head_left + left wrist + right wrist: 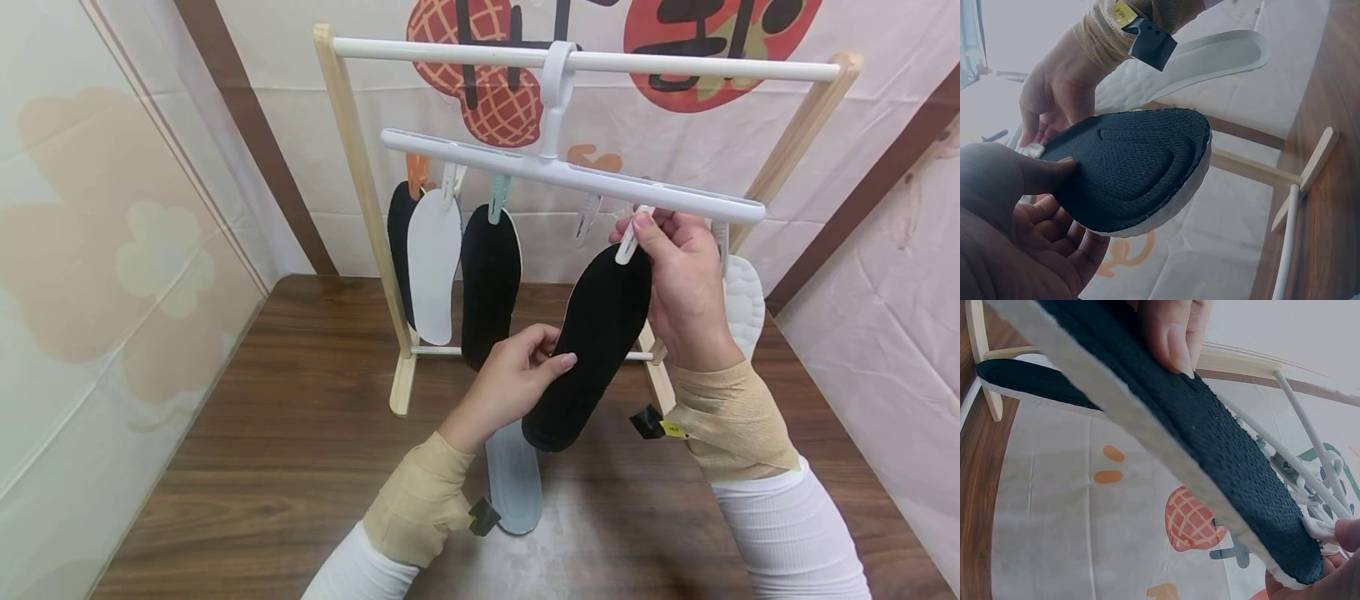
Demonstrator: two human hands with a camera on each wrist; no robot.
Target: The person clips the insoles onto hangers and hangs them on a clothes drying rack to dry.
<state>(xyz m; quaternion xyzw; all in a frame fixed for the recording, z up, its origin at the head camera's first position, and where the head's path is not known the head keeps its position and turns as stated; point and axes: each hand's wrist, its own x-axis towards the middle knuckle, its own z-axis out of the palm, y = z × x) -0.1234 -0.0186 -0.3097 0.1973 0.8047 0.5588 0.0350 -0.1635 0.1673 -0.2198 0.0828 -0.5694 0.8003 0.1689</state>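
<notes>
A black insole (600, 333) with a white underside hangs tilted below the right part of a white hanger (465, 152). My left hand (513, 375) grips its edge about midway down, thumb on the black face and fingers behind. At the insole's upper end, my right hand (693, 287) pinches a white clip (630, 242), which overlaps the black fabric. The left wrist view shows the insole's rounded heel end (1147, 162) close up, with the left thumb lying over its edge. In the right wrist view the clip (1317, 529) sits at the far tip by my right thumb.
A wooden rack (360, 183) with a white top bar carries the hanger. Left of my hands hang a white insole (435, 267) and black insoles (489, 275). A whitish insole (742, 304) hangs behind my right wrist. One grey insole (516, 487) lies on the wooden table (247, 467).
</notes>
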